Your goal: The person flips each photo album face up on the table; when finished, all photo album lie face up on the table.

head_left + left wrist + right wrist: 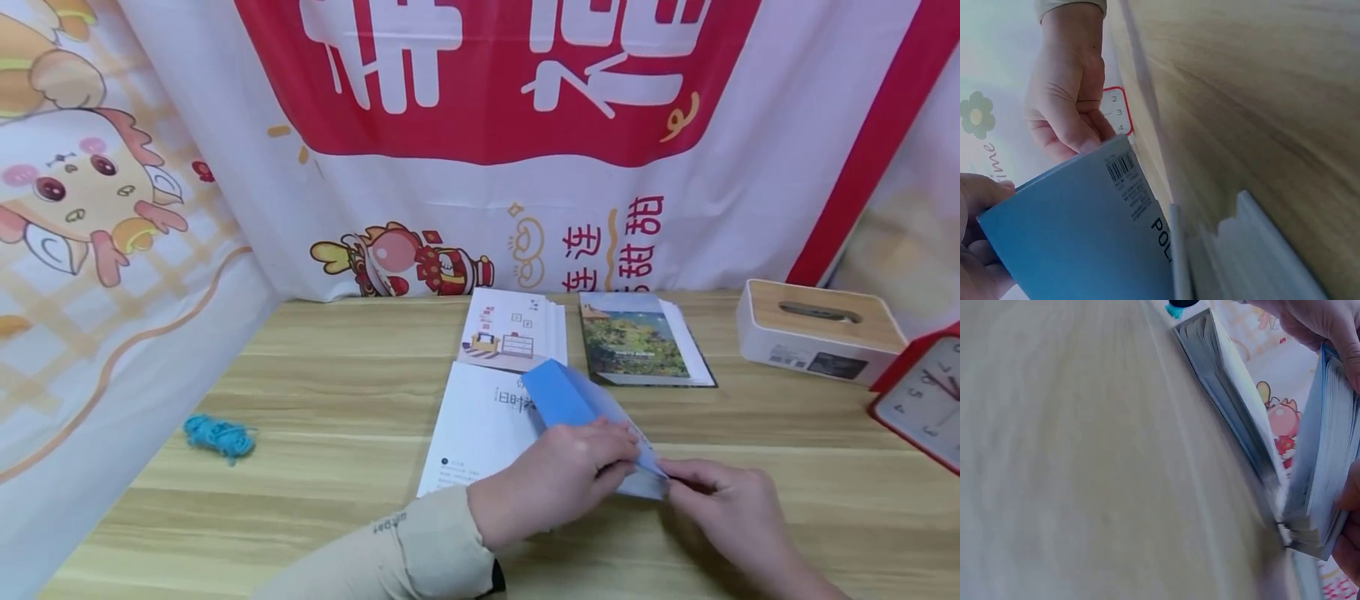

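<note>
A blue-covered book (558, 396), tilted up off the table, is held between both hands. My left hand (558, 479) grips it along its upper side. My right hand (731, 512) pinches its near right corner. The left wrist view shows a barcode and part of a black word on the blue cover (1079, 225). Its many page edges (1335, 425) appear in the right wrist view. Beneath and left of it lies a white book (468, 429) with black print, partly covered by the blue book and my left forearm.
Behind lie a white stack with a furniture drawing (506, 329) and a book with a garden picture (637, 346). A tissue box (821, 329) and a red-framed clock (926, 400) stand right. Blue yarn (220, 436) lies left on the wooden table (315, 400). Printed cloth hangs behind.
</note>
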A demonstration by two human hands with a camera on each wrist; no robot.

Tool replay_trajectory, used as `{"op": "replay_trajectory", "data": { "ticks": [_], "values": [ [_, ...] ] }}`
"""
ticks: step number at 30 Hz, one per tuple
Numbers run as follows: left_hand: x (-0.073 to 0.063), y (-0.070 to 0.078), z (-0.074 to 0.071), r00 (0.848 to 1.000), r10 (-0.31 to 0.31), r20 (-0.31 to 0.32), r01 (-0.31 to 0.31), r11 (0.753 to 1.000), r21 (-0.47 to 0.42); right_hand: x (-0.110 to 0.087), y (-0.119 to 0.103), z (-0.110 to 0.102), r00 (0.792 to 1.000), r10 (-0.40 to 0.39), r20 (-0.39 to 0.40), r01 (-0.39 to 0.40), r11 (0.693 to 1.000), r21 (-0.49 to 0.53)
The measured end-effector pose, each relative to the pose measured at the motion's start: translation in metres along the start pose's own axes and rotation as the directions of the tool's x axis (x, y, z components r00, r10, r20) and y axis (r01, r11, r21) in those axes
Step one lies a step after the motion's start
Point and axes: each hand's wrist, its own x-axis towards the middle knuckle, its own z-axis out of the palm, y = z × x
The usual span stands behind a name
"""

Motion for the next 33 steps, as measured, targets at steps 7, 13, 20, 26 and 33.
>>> {"op": "replay_trajectory", "data": {
  "ticks": [7, 13, 20, 26, 33],
  "values": [
    [-0.001, 0.001, 0.001, 1.0, -0.009, -0.012, 0.008, 1.0, -0.03, 0.004, 0.0, -0.022, 0.992, -0.128, -0.012, 0.127, 0.991, -0.045],
    [-0.003, 0.003, 0.005, 0.997, -0.026, -0.076, 0.016, 0.992, -0.128, 0.008, -0.002, -0.041, 0.978, -0.203, 0.04, 0.205, 0.975, -0.082],
    [-0.006, 0.001, 0.011, 0.983, -0.062, -0.173, 0.005, 0.951, -0.31, 0.014, 0.001, -0.054, 0.943, -0.322, 0.077, 0.328, 0.942, -0.077],
    [-0.009, 0.0, 0.017, 0.985, -0.115, -0.13, 0.054, 0.915, -0.401, 0.017, 0.005, -0.061, 0.912, -0.392, 0.124, 0.396, 0.918, -0.006],
    [-0.011, 0.002, 0.026, 0.994, -0.105, 0.029, 0.109, 0.942, -0.319, 0.011, 0.021, -0.06, 0.85, -0.479, 0.217, 0.464, 0.878, 0.119]
  ]
}}
